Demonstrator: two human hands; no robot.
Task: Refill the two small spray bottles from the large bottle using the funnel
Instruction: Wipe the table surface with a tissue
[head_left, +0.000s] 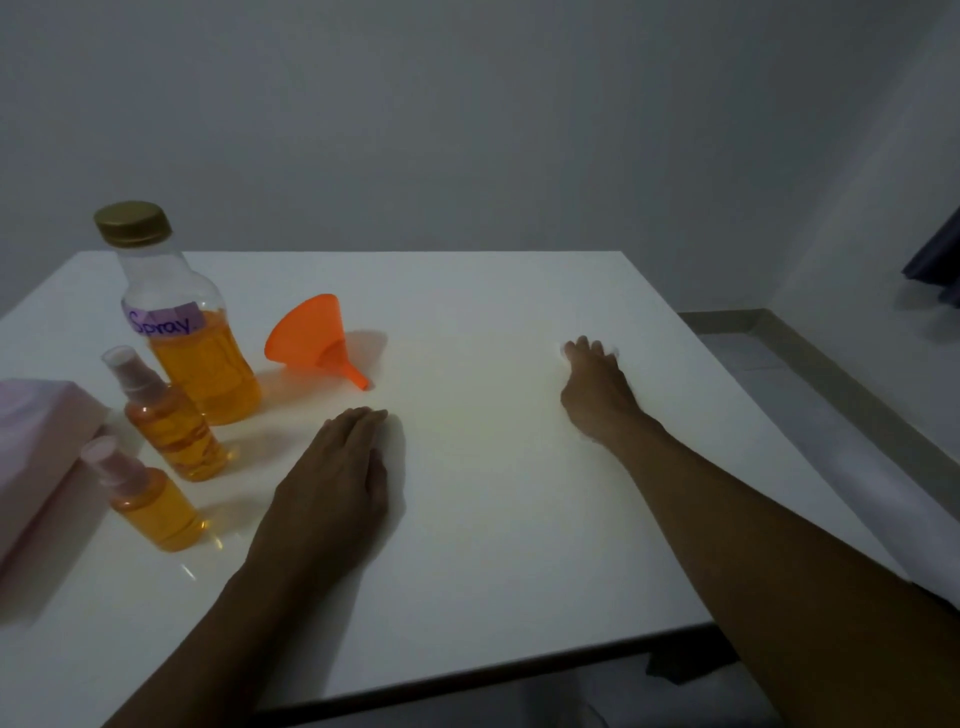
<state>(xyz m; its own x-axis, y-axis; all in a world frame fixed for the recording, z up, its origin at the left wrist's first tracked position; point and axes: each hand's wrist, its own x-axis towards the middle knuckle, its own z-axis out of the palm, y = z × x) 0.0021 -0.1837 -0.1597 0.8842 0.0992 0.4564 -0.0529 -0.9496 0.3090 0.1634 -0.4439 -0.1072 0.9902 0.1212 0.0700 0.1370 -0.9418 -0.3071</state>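
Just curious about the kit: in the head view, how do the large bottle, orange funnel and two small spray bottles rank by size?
1. Large bottle, clearly largest.
2. Farther spray bottle and nearer spray bottle look alike; the funnel, lying on its side farther back, looks similar, so no ranking among these three.

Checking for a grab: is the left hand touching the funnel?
Apart. The head view shows bare table between the left hand and the funnel spout.
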